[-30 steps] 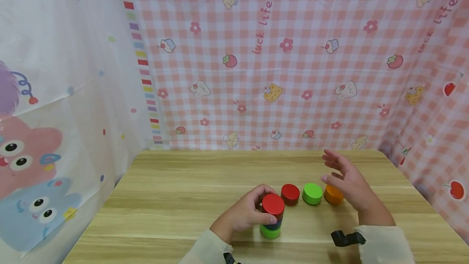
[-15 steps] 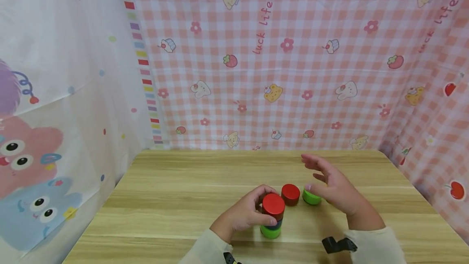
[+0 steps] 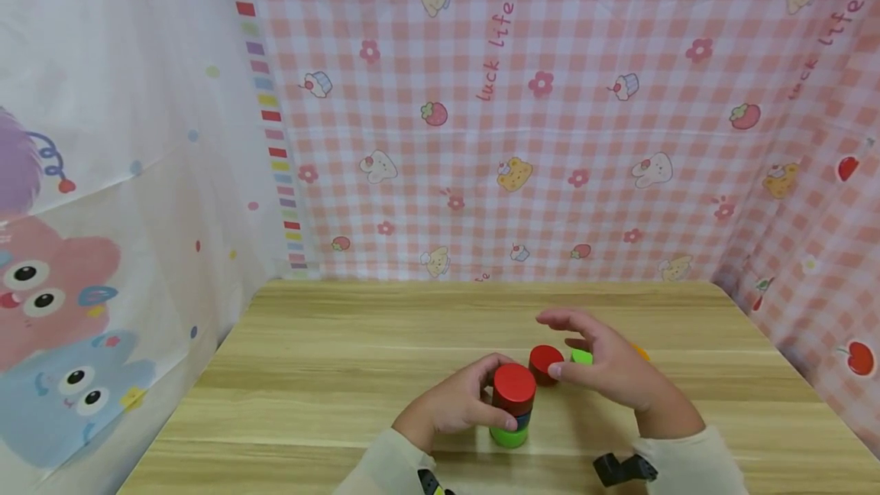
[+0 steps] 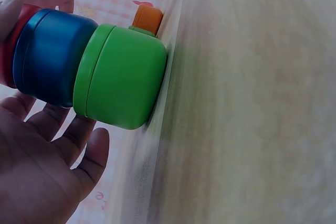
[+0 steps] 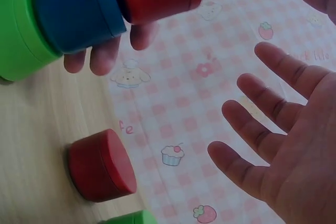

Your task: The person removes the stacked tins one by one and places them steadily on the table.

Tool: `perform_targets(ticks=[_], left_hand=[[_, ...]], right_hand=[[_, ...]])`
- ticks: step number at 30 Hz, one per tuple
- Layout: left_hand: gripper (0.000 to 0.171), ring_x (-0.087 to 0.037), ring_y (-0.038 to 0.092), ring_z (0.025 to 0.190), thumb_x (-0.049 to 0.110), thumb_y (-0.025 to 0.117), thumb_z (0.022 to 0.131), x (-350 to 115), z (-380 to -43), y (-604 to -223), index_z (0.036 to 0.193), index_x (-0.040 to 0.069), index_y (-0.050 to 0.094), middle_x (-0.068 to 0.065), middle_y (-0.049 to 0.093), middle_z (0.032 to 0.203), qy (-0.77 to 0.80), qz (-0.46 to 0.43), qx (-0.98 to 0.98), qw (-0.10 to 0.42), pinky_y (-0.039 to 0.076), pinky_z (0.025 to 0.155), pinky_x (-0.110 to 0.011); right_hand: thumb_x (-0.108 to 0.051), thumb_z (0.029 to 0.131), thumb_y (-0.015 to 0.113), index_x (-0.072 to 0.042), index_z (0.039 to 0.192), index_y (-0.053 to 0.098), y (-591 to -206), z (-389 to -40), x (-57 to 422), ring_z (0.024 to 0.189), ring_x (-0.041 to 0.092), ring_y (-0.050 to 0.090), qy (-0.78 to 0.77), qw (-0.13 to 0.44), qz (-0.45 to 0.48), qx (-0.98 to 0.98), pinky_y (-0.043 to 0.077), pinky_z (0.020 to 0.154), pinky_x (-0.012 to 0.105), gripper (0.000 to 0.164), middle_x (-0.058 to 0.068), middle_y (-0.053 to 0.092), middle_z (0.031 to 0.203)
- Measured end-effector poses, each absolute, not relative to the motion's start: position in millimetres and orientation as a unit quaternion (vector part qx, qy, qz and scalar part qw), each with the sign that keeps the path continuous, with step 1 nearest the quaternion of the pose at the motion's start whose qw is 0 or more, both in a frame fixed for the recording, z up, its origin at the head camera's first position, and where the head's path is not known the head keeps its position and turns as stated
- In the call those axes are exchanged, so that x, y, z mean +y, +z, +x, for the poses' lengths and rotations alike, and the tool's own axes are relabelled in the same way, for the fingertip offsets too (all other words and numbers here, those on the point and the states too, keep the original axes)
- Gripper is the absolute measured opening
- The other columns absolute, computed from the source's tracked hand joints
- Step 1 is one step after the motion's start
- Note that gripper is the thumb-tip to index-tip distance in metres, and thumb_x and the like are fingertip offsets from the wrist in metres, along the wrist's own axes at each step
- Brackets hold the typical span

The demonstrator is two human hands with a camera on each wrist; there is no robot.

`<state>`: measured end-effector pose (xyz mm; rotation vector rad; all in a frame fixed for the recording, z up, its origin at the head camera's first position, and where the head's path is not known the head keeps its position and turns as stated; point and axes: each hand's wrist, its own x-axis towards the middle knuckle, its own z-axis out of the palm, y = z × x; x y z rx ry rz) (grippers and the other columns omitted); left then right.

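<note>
A stack of small round lidded containers stands on the table: green (image 3: 509, 438) at the bottom, blue (image 4: 55, 56) in the middle, red (image 3: 514, 389) on top. My left hand (image 3: 450, 403) holds this stack from the left, its thumb in front and fingers behind. Over the row to the right hovers my right hand (image 3: 612, 373), fingers spread and nothing held, as the right wrist view shows. Its thumb overlaps a loose red container (image 5: 100, 166) in the head view; contact is not apparent. Behind the hand, a loose green container (image 3: 581, 357) and an orange one (image 3: 642, 353) are partly hidden.
The wooden table (image 3: 330, 373) reaches back to a pink checked curtain (image 3: 467, 136). A white curtain with cartoon figures (image 3: 165, 212) hangs on the left, and more checked cloth on the right. Each wrist wears a black mount (image 3: 622, 469).
The right hand has moved left and slightly toward me, passing from above the orange container to near the loose red one. My left hand and the stack have stayed in place.
</note>
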<state>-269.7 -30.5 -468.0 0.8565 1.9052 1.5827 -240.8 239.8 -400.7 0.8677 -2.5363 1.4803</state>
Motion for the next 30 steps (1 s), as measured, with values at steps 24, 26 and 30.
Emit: perform_targets(ticks=[24,26,30], left_hand=[[0.064,-0.005,0.058,0.122,0.005,0.082,0.087,-30.0,-265.8,-465.9,0.142,0.023,0.056,0.012,0.066,0.131,0.548,0.309,0.727,0.274,0.045,0.107,-0.026],[0.064,-0.005,0.058,0.122,0.005,0.082,0.087,-29.8,-265.7,-466.2,0.143,0.023,0.056,0.011,0.066,0.131,0.550,0.308,0.727,0.274,0.044,0.108,-0.027],[0.065,-0.007,0.058,0.123,0.005,0.082,0.087,-29.3,-266.0,-467.9,0.145,0.022,0.056,0.010,0.066,0.133,0.554,0.310,0.723,0.274,0.043,0.110,-0.031]], right_hand=[[-0.018,0.088,0.086,-0.013,0.137,0.062,-414.7,-242.2,218.7,0.129,0.039,0.050,0.493,-0.068,0.320,-0.806,0.043,0.103,0.068,0.055,0.016,0.053,0.147],[-0.018,0.087,0.087,-0.012,0.136,0.062,-416.3,-242.8,217.9,0.130,0.041,0.050,0.500,-0.080,0.315,-0.803,0.045,0.104,0.065,0.055,0.018,0.051,0.149],[-0.018,0.088,0.086,-0.009,0.136,0.061,-419.7,-243.8,216.3,0.124,0.041,0.057,0.506,-0.098,0.315,-0.797,0.051,0.105,0.050,0.055,0.018,0.050,0.147]])
